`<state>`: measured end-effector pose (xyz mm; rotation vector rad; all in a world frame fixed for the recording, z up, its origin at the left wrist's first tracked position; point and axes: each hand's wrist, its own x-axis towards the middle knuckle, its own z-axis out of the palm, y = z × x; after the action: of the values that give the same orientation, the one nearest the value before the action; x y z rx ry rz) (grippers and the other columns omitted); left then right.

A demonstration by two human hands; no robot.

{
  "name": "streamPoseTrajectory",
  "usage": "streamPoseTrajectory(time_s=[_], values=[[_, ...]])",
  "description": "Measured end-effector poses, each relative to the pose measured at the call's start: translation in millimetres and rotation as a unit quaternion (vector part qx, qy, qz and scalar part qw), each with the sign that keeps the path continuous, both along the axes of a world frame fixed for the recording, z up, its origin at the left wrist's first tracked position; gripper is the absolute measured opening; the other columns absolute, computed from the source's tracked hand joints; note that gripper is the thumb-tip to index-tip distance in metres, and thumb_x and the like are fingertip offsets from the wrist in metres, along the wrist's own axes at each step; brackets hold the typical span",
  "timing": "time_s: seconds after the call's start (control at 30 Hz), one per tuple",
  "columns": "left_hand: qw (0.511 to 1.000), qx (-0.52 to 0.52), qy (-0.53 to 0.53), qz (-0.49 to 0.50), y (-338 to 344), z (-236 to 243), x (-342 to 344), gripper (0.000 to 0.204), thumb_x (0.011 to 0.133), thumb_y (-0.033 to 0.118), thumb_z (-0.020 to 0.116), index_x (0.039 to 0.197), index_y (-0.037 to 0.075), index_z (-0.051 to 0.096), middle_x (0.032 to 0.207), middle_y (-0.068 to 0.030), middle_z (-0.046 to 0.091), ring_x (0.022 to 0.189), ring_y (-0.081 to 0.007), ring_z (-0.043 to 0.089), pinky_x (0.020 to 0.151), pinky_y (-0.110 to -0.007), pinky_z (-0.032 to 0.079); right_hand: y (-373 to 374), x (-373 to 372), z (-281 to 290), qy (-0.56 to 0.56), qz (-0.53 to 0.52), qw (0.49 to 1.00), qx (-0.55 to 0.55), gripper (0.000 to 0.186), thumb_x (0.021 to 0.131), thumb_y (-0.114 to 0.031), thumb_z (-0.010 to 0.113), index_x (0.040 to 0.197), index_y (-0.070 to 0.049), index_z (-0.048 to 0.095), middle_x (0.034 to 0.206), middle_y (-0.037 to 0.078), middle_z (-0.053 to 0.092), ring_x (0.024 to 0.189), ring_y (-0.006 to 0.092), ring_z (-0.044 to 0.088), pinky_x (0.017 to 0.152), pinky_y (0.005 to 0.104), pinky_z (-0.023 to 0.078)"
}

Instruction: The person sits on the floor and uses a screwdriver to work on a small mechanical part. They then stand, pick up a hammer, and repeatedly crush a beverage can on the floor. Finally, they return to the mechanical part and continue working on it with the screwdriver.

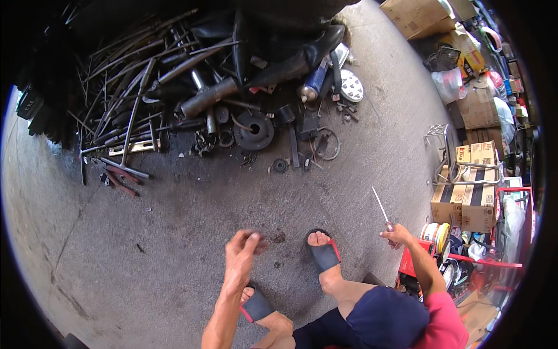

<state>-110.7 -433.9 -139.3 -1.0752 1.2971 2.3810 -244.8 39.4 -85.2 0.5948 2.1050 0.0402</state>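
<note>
In my right hand [397, 234] I grip a screwdriver [381, 203] by its handle. Its long thin shaft points away from me, up and slightly left, clear of the ground. My left hand [242, 247] hovers over the concrete floor in front of my left foot. Its fingers are loosely bent, somewhat blurred at the tips, and I see nothing in them. A dark stain [279, 235] marks the floor just right of that hand.
Ahead lies a heap of metal rods and tools [133, 93], with red-handled pliers [122, 180], a blue spray can [314, 81], a round metal flange [253, 131] and a metal ring [328, 144]. At right stand cardboard boxes [465, 200], a metal rack [444, 151] and a red box [414, 259].
</note>
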Motion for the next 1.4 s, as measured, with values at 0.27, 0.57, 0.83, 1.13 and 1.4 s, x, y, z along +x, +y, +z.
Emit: streamPoseTrajectory(time_s=[0.27,0.57,0.83,1.13,1.4], values=[[0.975,-0.064,-0.125,0.174,-22,-17,100,0.021,0.088,0.017,0.056,0.097,-0.002,0.057,0.087,-0.0137,0.063,0.072,-0.0194,0.063,0.060,-0.028,0.049,-193,-192,-18,0.235,0.337,0.908,-0.083,0.055,0.083,-0.051,0.053,0.077,0.004,0.060,0.082,0.022,0.064,0.075,0.0360,0.062,0.066,0.0463,0.048],[0.979,-0.017,-0.066,0.191,5,3,72,0.021,0.089,0.016,0.056,0.100,-0.002,0.056,0.089,-0.0151,0.065,0.074,-0.0208,0.065,0.062,-0.028,0.050,-366,-273,-41,0.371,0.108,0.909,-0.154,0.080,0.070,-0.062,0.061,0.107,0.009,0.048,0.072,0.013,0.065,0.049,0.0191,0.061,0.046,0.0271,0.050],[0.985,0.020,-0.103,0.139,31,6,57,0.024,0.089,0.017,0.055,0.101,-0.003,0.057,0.091,-0.0155,0.064,0.075,-0.0199,0.063,0.065,-0.028,0.050,-335,-272,-65,0.332,-0.228,0.779,-0.481,0.047,0.077,-0.048,0.058,0.080,-0.001,0.058,0.059,0.005,0.054,0.039,0.0139,0.051,0.033,0.0252,0.039],[0.975,-0.188,-0.100,0.065,12,25,33,0.030,0.090,0.026,0.054,0.097,-0.003,0.058,0.090,-0.0128,0.063,0.079,-0.0174,0.060,0.068,-0.030,0.047,-296,-59,-25,-0.061,-0.082,0.802,-0.589,0.055,0.072,-0.038,0.068,0.107,0.001,0.053,0.080,0.011,0.064,0.055,0.0130,0.061,0.047,0.0219,0.051],[0.852,-0.510,-0.119,0.016,7,28,18,0.052,0.075,0.022,0.067,0.116,-0.004,0.048,0.105,-0.0205,0.056,0.098,-0.0340,0.055,0.086,-0.042,0.044,-352,24,-29,-0.325,0.127,0.767,-0.539,0.058,0.081,-0.038,0.066,0.117,0.003,0.048,0.089,0.012,0.064,0.065,0.0143,0.062,0.055,0.0244,0.049]])
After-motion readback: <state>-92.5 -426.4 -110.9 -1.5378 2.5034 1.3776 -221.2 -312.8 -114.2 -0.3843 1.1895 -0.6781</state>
